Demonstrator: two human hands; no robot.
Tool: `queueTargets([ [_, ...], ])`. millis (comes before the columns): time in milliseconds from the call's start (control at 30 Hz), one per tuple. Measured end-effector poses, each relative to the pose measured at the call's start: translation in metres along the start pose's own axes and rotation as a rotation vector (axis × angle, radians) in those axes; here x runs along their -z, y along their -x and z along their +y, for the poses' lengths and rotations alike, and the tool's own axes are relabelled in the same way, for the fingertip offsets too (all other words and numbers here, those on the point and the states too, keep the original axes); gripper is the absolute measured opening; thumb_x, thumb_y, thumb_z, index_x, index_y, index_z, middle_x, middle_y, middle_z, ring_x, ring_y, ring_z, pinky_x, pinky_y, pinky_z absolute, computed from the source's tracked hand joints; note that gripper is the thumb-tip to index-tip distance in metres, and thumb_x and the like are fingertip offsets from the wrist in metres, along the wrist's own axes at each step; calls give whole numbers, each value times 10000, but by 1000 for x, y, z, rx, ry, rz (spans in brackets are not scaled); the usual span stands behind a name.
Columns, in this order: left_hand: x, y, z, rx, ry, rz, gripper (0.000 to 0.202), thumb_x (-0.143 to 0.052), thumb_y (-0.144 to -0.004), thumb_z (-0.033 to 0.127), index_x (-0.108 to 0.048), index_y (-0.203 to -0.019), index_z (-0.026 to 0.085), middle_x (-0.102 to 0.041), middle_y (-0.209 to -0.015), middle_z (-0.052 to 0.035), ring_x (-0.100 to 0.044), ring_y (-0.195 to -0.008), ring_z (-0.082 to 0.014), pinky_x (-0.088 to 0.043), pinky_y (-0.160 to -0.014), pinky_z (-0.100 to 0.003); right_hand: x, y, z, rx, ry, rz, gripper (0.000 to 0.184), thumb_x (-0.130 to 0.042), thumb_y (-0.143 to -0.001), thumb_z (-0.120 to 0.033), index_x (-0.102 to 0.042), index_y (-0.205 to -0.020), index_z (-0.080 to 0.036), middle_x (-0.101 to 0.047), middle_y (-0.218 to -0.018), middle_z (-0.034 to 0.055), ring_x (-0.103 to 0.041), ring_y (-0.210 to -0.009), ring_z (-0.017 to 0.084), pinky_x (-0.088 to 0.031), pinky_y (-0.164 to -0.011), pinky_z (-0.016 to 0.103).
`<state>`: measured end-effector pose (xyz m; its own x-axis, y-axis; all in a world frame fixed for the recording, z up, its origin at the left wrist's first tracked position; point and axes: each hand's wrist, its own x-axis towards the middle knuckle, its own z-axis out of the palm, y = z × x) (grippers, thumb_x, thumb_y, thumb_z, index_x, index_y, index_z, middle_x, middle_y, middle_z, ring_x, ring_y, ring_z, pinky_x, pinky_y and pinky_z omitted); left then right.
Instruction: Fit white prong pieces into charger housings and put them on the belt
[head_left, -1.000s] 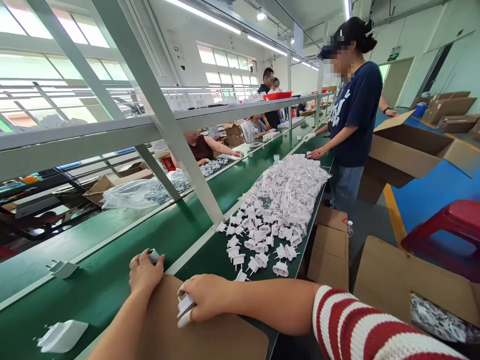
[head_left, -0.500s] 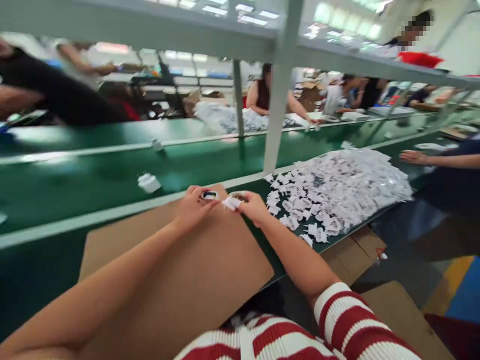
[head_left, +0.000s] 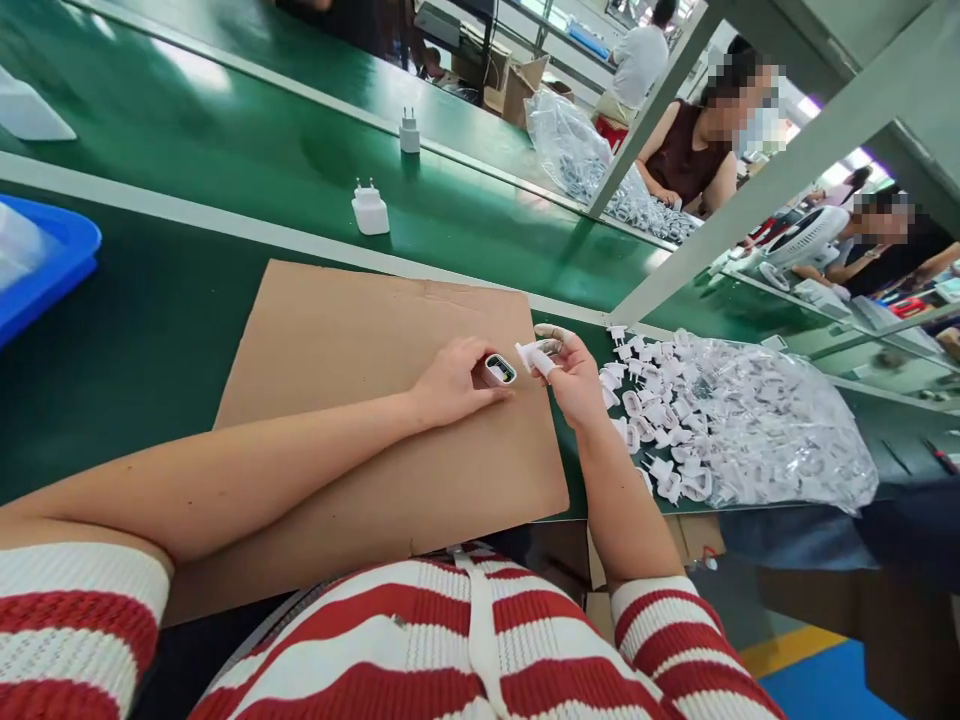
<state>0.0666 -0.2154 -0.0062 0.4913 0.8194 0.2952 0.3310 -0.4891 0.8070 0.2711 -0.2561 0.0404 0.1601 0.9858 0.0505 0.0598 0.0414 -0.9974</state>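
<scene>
Between the thumb and fingers of my left hand (head_left: 454,382) is a white charger housing (head_left: 500,370), its open end facing right and a dark and green inside showing. My right hand (head_left: 576,378) pinches a white plug cap (head_left: 534,357) a short gap to the right of that housing. The fingers of my right hand look whitish at the tips. Both hands are above a brown cardboard sheet (head_left: 360,330), near its right edge. Just right of my right hand lies a pile of loose white plug caps (head_left: 667,410).
A clear plastic bag (head_left: 795,430) of white parts lies at the right. Two white chargers, one nearer (head_left: 370,212) and one farther (head_left: 409,135), stand on the green belt (head_left: 285,160). A blue tray (head_left: 75,245) is at left. A slanted post (head_left: 720,190) rises ahead; co-workers sit beyond.
My view has turned and tilted down, bringing the blue tray into sight. Both hands keep their parts, with the housing and the plug cap still apart.
</scene>
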Motion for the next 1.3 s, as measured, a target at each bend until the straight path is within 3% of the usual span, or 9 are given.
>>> queueTargets([
  [100, 3, -1, 0, -76, 3, -103, 462, -749, -847, 423, -691, -1239, 185, -728, -1180, -105, -664, -1106, -308, -510, -1046, -465, -2, 4, -2, 44, 17, -49, 418, -850, -755, -434, -721, -1107, -249, -781, -1039, 26, -722, -882, 166, -617, -875, 356],
  [233, 3, 2, 1, -69, 17, -140, 840, -804, -771, 430, -510, -1518, 186, -648, -1420, -124, -584, -1316, -343, -429, -1192, -504, -1, 7, 2, 144, 128, -82, 238, -818, -825, -391, -740, -996, -244, -765, -1017, 34, -728, -958, 188, -616, -918, 364],
  [333, 3, 2, 1, 10, 21, -72, 696, -817, -771, 545, -632, -1331, 174, -674, -1309, -132, -602, -1241, -351, -494, -1105, -504, 2, 8, 4, 258, 265, -63, 340, -779, -869, -320, -724, -1202, -276, -733, -1191, 45, -716, -1033, 181, -613, -955, 359],
  [433, 5, 0, 1, -71, 112, -170, 402, -702, -849, 398, -709, -1190, 184, -731, -1127, -93, -663, -1063, -282, -549, -952, -413, 6, 12, -1, 318, 337, -25, 400, -788, -868, -280, -699, -1258, -279, -727, -1212, 51, -727, -1002, 179, -624, -929, 357],
  [567, 8, -1, 2, -119, 171, -163, 375, -696, -842, 351, -725, -1177, 186, -738, -1116, -78, -667, -1056, -258, -543, -908, -361, 9, 20, -13, 414, 501, -133, 167, -729, -921, -241, -758, -1084, -262, -761, -1067, 41, -716, -933, 189, -609, -845, 354],
  [700, 10, -2, 2, -55, 201, -171, 288, -703, -879, 447, -742, -994, 186, -688, -980, -67, -657, -912, -231, -530, -778, -334, 6, 24, -11, 501, 726, -251, 304, -665, -943, -203, -744, -1229, -268, -758, -1098, 62, -677, -968, 222, -585, -863, 396],
  [900, 11, -5, 3, -45, 224, -196, 291, -719, -872, 471, -752, -951, 192, -675, -982, -67, -652, -906, -231, -524, -777, -327, -3, 21, 1, 603, 795, -103, 276, -602, -1002, -256, -732, -1244, -275, -776, -1062, 75, -682, -986, 247, -579, -877, 409],
  [1033, 12, -6, 5, -56, 203, -212, 300, -710, -874, 490, -715, -846, 192, -648, -921, -58, -634, -876, -227, -507, -761, -325, -6, 20, 1, 578, 839, -168, 277, -579, -1018, -273, -727, -1253, -280, -771, -1085, 85, -665, -1027, 267, -565, -911, 432],
  [1300, 10, -7, 5, -51, 192, -207, 310, -706, -865, 508, -709, -876, 198, -624, -889, -47, -621, -849, -225, -496, -765, -339, -8, 21, -1, 640, 911, -231, 300, -526, -1029, -211, -713, -1255, -269, -727, -1100, 97, -627, -1029, 269, -552, -912, 426],
])
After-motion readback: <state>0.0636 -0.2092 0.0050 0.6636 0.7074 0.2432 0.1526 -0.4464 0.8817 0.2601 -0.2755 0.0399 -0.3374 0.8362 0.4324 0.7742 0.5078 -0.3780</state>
